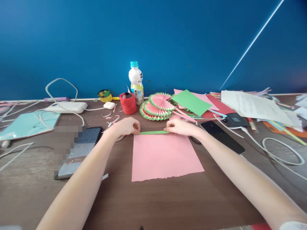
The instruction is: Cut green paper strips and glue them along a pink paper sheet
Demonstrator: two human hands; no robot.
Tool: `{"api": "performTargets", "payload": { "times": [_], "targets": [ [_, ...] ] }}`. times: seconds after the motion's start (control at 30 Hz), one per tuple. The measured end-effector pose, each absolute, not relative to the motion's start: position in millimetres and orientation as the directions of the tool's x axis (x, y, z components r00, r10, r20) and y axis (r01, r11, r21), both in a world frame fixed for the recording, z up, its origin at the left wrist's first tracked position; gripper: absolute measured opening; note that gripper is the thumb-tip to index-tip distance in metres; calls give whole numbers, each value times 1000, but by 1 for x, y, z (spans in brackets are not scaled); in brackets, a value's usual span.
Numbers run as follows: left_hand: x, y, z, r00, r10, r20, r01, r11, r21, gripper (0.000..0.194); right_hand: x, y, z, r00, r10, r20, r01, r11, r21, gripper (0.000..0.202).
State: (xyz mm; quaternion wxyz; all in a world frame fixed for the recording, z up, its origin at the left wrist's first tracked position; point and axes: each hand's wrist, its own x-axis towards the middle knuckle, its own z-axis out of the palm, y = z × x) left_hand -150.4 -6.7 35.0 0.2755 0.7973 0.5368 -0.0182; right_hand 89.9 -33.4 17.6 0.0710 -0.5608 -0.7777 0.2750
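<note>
A sheet of pink paper lies flat on the table in front of me, its near edge torn and ragged. Along its far edge runs a narrow green paper strip; whether it is a separate piece or a folded edge I cannot tell. My left hand pinches the strip's left end between thumb and fingers. At the right end my right hand is closed on the strip in the same way. Just beyond the hands sit pleated pink and green paper fans.
Beyond stand a bottle and a red roll. Green paper and a white sheet lie back right. Phones flank the work, one left, one right. White cables trail at both sides; a blue wall rises behind.
</note>
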Motion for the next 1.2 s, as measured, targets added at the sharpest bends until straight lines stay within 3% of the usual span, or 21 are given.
{"api": "performTargets", "payload": {
  "times": [0.53, 1.2],
  "targets": [
    [-147, -8, 34, 398, 860, -319, 885, -269, 380, 7, 94, -29, 11, -389, 900, -196, 792, 218, -570, 25],
    [-157, -4, 35, 378, 856, -352, 910, -272, 314, 8, 92, -30, 10, -372, 911, -175, 809, 226, -543, 23]
  ]
}}
